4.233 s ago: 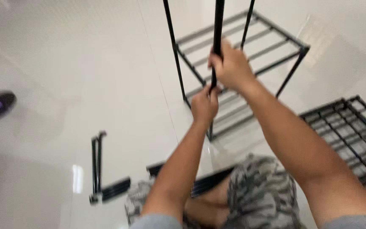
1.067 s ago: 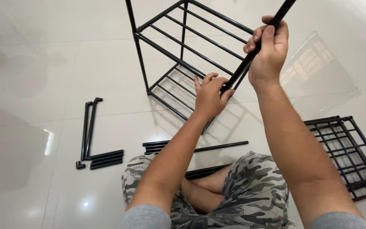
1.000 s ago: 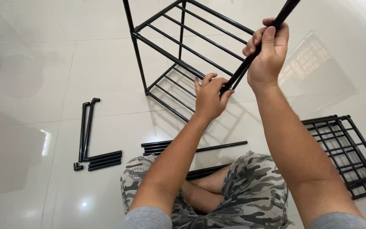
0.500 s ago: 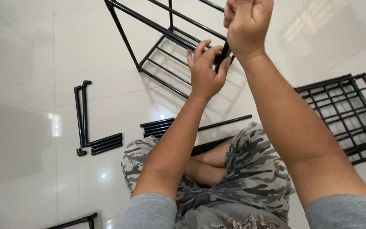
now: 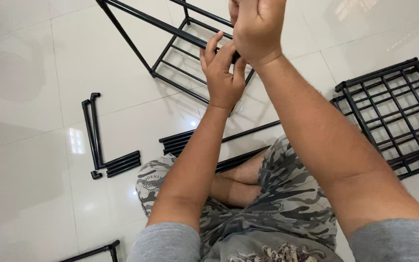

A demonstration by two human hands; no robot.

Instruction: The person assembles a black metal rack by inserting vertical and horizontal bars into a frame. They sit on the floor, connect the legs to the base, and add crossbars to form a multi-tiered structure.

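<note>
The left hand (image 5: 224, 77) and right hand (image 5: 258, 29) both grip a black rod (image 5: 237, 57) above the black frame (image 5: 170, 48). A grid shelf (image 5: 394, 111) and loose tubes (image 5: 107, 145) lie on the floor (image 5: 25, 121).

Both arms are stretched out forward and up, elbows nearly straight, forearms converging toward the middle. Left hand (image 5: 223, 77) sits lower, back of the hand facing up, fingers curled in a loose grip. Right hand (image 5: 257, 29) is right above it, also closed, its top cut off by the frame edge. The two hands are touching.
</note>
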